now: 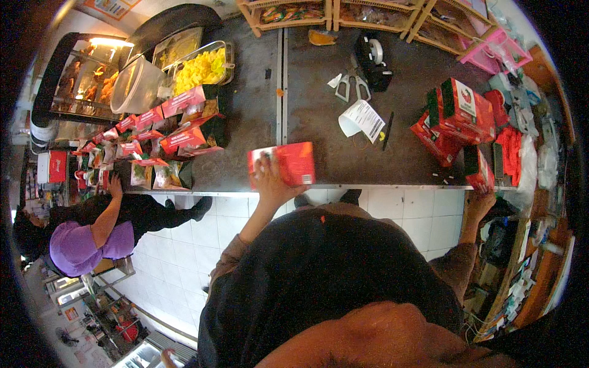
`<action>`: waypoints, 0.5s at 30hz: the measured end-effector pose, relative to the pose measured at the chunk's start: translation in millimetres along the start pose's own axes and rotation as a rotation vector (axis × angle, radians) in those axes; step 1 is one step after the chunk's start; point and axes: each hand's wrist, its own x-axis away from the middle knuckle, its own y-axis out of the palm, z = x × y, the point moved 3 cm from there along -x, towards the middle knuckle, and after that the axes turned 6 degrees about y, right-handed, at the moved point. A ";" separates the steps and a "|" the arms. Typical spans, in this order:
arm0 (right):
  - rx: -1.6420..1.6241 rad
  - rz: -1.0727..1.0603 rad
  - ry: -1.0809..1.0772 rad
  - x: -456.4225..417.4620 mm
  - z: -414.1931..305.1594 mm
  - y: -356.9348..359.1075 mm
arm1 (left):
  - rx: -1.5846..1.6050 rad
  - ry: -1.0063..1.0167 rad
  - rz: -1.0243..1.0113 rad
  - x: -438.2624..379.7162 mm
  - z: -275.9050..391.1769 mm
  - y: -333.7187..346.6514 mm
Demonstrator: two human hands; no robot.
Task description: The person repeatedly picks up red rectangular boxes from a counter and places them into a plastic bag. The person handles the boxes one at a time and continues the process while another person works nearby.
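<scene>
A closed red cardboard box [297, 163] rests at the counter's front edge, in the middle, and my left hand [269, 177] grips it from the near side. Far to the right, my right hand [484, 200] holds the near end of another red box [478, 166] at the same edge. Beside that one, more red boxes [469, 110] are piled on the counter. Between the two hands, farther back, lie a printed paper slip [361, 120], grey-handled scissors [352, 87], a dark pen-like stick [389, 131] and a black tape dispenser [372, 60].
Open red food boxes with bagged contents [184, 140] stand in rows at the left, before a glass container of yellow pieces [200, 69] and a lit food display [87, 78]. A co-worker in purple [78, 246] is at the far left. Plastic racks [294, 14] line the back.
</scene>
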 end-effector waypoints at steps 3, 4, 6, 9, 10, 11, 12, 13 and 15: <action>-0.098 -0.026 -0.073 -4.0 17.7 38.7 | -0.037 0.245 -0.238 -31.0 18.0 -26.8; -0.191 -0.107 -0.088 -9.8 24.9 48.8 | -0.109 0.346 -0.326 -40.0 21.9 -27.3; -0.176 -0.154 0.066 -7.4 20.5 69.1 | -0.068 0.397 -0.290 -48.2 28.3 -22.1; -0.071 -0.179 0.051 -3.3 13.7 68.2 | 0.052 0.460 -0.319 -63.1 33.4 3.6; -0.017 -0.182 0.007 -0.3 15.7 65.8 | 0.017 0.464 -0.349 -64.3 53.4 0.4; 0.037 -0.186 -0.036 3.8 16.9 63.9 | -0.019 0.468 -0.377 -65.0 71.5 2.0; 0.165 -0.081 -0.014 6.2 10.5 59.7 | 0.020 0.555 -0.272 -62.0 82.2 15.9; 0.061 0.015 0.009 2.4 7.1 57.0 | 0.045 0.589 -0.252 -58.7 99.6 23.1; -0.136 0.216 0.067 -8.8 3.9 53.0 | 0.187 0.643 -0.160 -56.1 138.6 47.5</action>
